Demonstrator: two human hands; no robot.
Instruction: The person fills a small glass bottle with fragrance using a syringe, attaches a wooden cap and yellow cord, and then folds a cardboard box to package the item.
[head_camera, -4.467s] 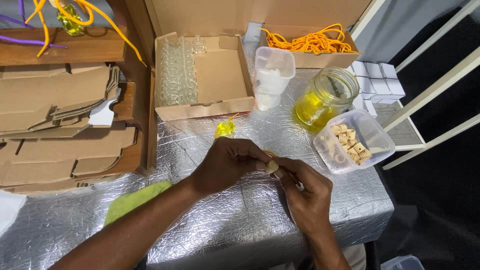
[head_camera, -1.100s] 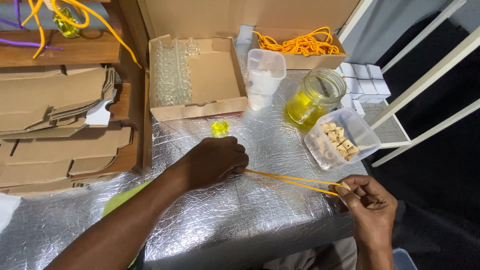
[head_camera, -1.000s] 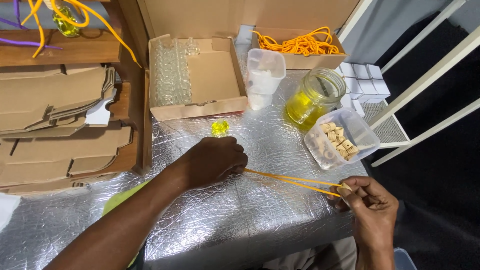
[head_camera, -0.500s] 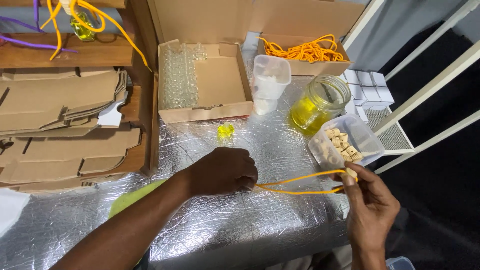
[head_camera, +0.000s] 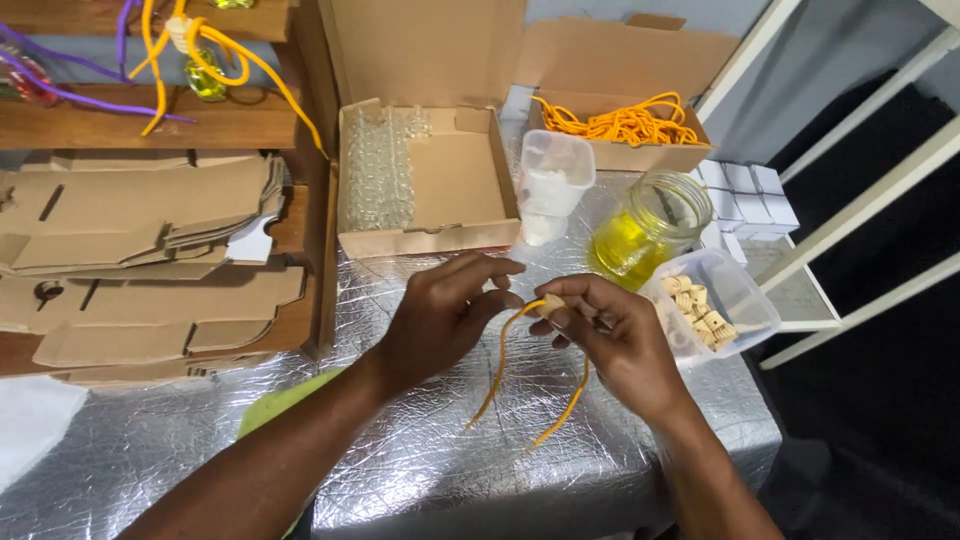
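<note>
Both hands meet above the foil-covered table (head_camera: 420, 470). My right hand (head_camera: 610, 335) pinches a small cork and the top of a looped orange cord (head_camera: 500, 365) between thumb and fingers. The cord's two ends hang down toward the foil. My left hand (head_camera: 440, 310) touches the same spot with its fingertips, right at the cork. What lies under my left palm is hidden.
Behind the hands stand a cardboard box of small glass bottles (head_camera: 380, 175), a clear plastic cup (head_camera: 550, 180), a jar of yellow liquid (head_camera: 645, 230), a tub of corks (head_camera: 715, 305) and a box of orange cords (head_camera: 625, 125). Flat cardboard blanks (head_camera: 130, 240) are stacked left.
The cord was stretched taut between my hands, the right far out to the right. Now my right hand has come back to my left and the cord hangs slack in a loop.
</note>
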